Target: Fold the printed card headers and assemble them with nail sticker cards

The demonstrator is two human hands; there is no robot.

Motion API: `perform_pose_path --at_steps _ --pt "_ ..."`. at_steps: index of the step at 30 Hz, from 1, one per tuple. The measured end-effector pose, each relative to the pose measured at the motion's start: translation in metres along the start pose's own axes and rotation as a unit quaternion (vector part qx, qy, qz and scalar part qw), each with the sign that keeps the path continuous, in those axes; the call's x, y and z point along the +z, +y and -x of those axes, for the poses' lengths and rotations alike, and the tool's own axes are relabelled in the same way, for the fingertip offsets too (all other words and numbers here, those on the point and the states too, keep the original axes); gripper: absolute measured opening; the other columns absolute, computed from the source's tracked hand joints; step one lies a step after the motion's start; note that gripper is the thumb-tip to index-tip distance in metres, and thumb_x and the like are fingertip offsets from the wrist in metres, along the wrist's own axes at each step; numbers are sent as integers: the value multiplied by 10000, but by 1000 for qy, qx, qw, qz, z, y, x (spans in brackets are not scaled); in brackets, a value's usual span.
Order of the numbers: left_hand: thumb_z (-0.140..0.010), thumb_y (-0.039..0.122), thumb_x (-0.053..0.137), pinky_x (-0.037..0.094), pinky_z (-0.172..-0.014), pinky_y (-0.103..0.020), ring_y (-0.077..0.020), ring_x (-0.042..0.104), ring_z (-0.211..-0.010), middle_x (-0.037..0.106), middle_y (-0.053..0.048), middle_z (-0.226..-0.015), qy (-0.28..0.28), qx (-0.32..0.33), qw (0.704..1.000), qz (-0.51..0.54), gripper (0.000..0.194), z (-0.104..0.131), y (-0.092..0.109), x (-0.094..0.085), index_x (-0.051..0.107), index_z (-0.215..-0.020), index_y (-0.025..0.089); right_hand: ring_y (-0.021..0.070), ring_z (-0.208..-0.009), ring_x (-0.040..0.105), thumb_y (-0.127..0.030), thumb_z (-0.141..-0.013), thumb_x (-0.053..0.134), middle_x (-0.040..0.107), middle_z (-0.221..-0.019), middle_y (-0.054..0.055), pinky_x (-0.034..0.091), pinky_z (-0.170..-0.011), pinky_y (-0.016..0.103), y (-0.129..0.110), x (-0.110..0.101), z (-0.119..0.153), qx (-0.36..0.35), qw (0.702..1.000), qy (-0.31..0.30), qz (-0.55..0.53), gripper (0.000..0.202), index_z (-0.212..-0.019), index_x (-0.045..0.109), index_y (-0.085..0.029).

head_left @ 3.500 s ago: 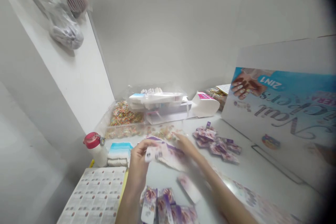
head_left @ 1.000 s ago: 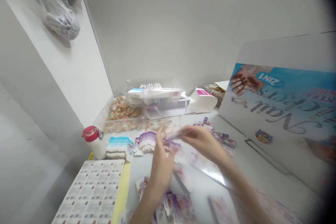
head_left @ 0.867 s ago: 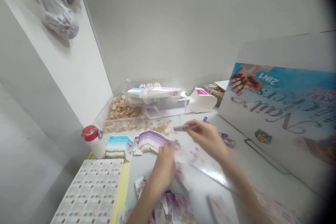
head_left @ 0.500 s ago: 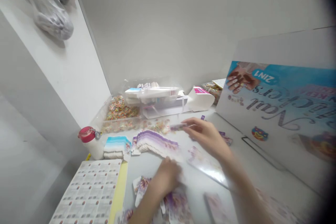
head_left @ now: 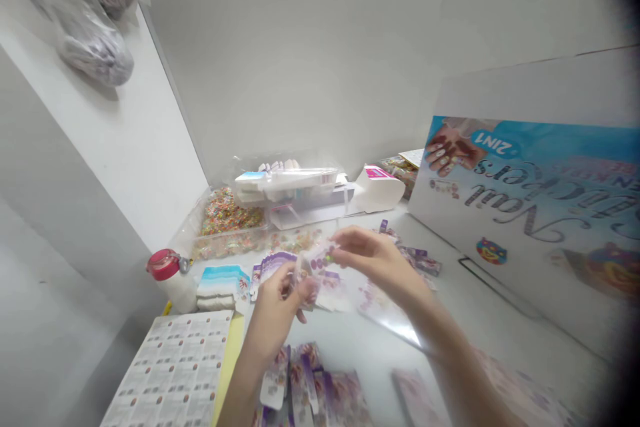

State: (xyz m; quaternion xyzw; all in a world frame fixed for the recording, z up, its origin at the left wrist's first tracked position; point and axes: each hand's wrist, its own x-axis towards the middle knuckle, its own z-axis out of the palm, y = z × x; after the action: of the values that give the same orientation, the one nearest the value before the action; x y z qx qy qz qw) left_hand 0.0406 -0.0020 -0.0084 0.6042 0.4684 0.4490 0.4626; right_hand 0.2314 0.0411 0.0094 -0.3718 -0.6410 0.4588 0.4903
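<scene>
In front of me both hands meet over the table. My left hand (head_left: 277, 297) is closed around a small printed carton (head_left: 303, 272), its details blurred. Between the fingertips of my right hand (head_left: 373, 257) is a small pale pack with purple oval pieces (head_left: 321, 260). The pack touches or overlaps the carton; I cannot tell whether it is inside. Behind my left hand lies a fanned row of purple-and-white cartons (head_left: 275, 259), partly hidden. Below my hands is a pile of purple printed cartons (head_left: 305, 383).
A stack of blue-and-white cartons (head_left: 221, 283) stands by a red-lidded bottle (head_left: 173, 277). Label sheets (head_left: 173, 367) lie at left. A clear bin of colourful bits (head_left: 227, 213) and a white box (head_left: 313, 203) stand at the back. A large printed box (head_left: 525, 227) rises at right.
My left hand has risen from the table and now holds a carton. My right hand has moved slightly left, bringing the pack to it.
</scene>
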Motion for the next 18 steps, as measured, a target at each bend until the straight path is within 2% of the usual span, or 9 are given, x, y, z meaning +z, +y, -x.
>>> perform_pose_path --at_steps 5,9,12,16,18 --pt "-881 437 495 423 -573 -212 -127 493 -631 511 23 -675 -34 30 995 -92 289 11 16 -2 624 -841 183 186 -784 658 -298 -807 611 711 -868 51 520 -729 325 -9 1 8 -50 992 20 111 173 -927 672 -190" --pt "-882 444 486 405 -568 -212 -126 468 -611 489 33 -657 -55 28 994 -95 300 15 23 -2 638 -876 186 189 -793 657 -318 -830 607 711 -894 41 515 -725 318 -12 5 16 -81 981 15 175 164 -933 684 -216" --pt "-878 451 493 387 -574 -214 -128 467 -614 502 36 -657 -44 26 994 -100 295 17 24 -1 633 -873 191 177 -766 635 -308 -847 597 688 -866 27 508 -704 305 -9 13 20 -118 968 1 222 147 -956 661 -235" --pt "-872 465 497 363 -568 -212 -127 468 -619 497 40 -660 -24 27 994 -99 300 19 26 -2 617 -860 190 168 -733 607 -269 -832 614 645 -844 25 504 -668 289 -7 21 22 -162 951 32 261 127 -954 609 -235" --pt "-873 466 494 358 -568 -207 -124 466 -621 493 41 -666 -20 30 995 -93 304 21 27 -4 619 -867 189 173 -743 605 -256 -835 609 633 -849 35 505 -664 287 -9 22 23 -179 948 29 261 74 -904 605 -230"
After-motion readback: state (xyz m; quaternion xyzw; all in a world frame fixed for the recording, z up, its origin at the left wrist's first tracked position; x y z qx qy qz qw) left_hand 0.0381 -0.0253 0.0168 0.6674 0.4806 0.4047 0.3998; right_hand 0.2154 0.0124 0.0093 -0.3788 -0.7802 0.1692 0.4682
